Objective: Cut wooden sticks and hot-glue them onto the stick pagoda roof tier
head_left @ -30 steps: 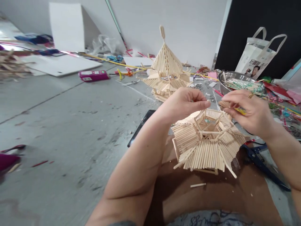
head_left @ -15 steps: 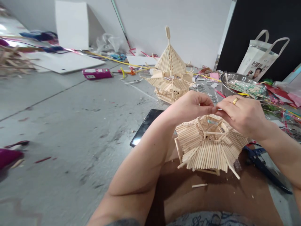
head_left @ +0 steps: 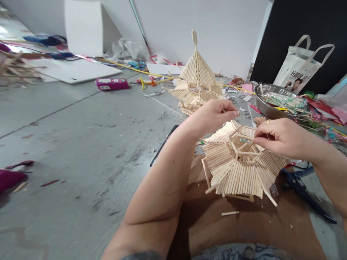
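Note:
A pavilion-like model of pale wooden sticks point(head_left: 238, 177) rests in front of my body, with a sloping roof and an open stick frame on top. Above its far left side is my left hand point(head_left: 217, 112), thumb and finger pinched; a tiny bit shows at the tips, too small to name. My right hand point(head_left: 282, 137) is also closed in a pinch, its fingertips at the right side of the top frame. Whatever it grips is hidden. One short loose stick point(head_left: 230, 213) lies nearer to me. Dark blue pliers point(head_left: 303, 195) lie to the right.
Behind stands a taller stick pagoda point(head_left: 197, 72) with a pointed roof. At the back right are a steel bowl point(head_left: 260, 103) of sticks and wrappers and a white bag point(head_left: 295, 65). A dark phone point(head_left: 164, 146), partly behind my left arm, and a purple device point(head_left: 112, 84) lie on the floor.
My hands, fingertips together above the model before, have parted. The left rose slightly and moved left; the right came down to the top frame.

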`<action>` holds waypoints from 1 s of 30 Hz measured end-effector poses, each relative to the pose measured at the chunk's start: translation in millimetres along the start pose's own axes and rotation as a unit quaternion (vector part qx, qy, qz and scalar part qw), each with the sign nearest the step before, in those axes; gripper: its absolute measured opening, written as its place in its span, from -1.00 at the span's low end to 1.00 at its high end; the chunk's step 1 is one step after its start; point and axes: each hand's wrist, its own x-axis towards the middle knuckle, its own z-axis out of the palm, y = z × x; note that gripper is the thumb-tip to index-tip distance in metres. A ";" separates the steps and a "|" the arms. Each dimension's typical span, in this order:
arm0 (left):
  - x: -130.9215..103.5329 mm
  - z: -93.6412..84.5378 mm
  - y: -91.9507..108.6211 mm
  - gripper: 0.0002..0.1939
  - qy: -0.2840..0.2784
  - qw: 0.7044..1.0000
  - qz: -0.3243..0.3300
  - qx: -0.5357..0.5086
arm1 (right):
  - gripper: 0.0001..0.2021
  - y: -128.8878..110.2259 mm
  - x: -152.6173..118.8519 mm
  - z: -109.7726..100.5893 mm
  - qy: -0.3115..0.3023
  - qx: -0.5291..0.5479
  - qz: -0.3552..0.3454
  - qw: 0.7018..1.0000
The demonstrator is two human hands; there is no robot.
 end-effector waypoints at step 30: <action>-4.0 -4.8 9.1 -0.78 -0.168 0.984 -0.053 0.006 | -0.74 -15.4 21.4 -10.9 -0.083 -0.110 -0.005 0.990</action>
